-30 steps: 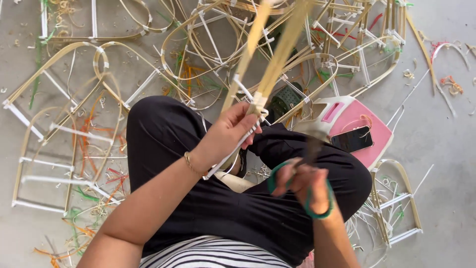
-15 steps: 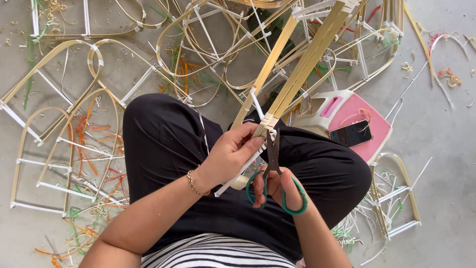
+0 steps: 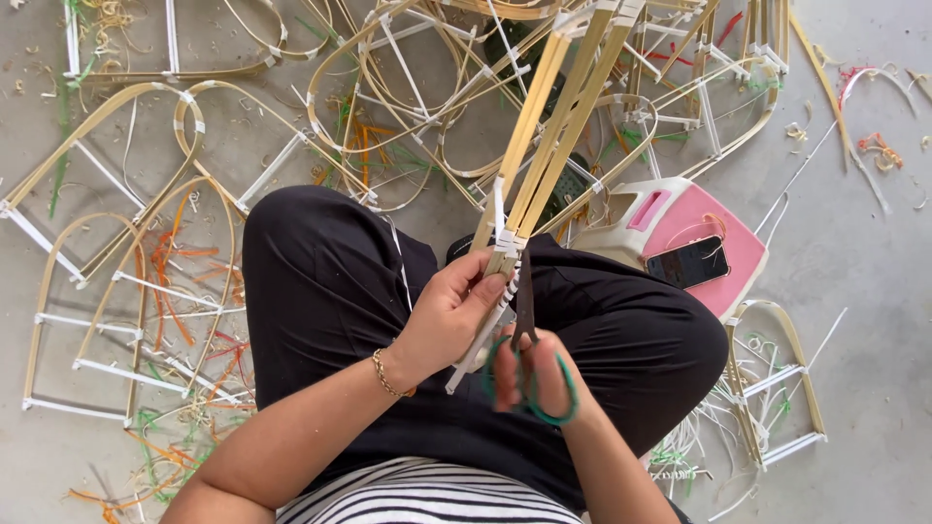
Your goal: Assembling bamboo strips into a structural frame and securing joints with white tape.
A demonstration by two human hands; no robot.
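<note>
Two hands meet: left hand (image 3: 451,315) grips bamboo strips (image 3: 544,155); right hand (image 3: 534,374) holds scissors (image 3: 525,315) beside.

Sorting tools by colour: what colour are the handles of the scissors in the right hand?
Green, on the scissors in the right hand; the head view shows it.

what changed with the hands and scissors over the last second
The right hand brought the green-handled scissors up from the lap to the white binding on the bamboo frame. The left hand kept its grip on the frame; the pink stool stayed put.
</note>
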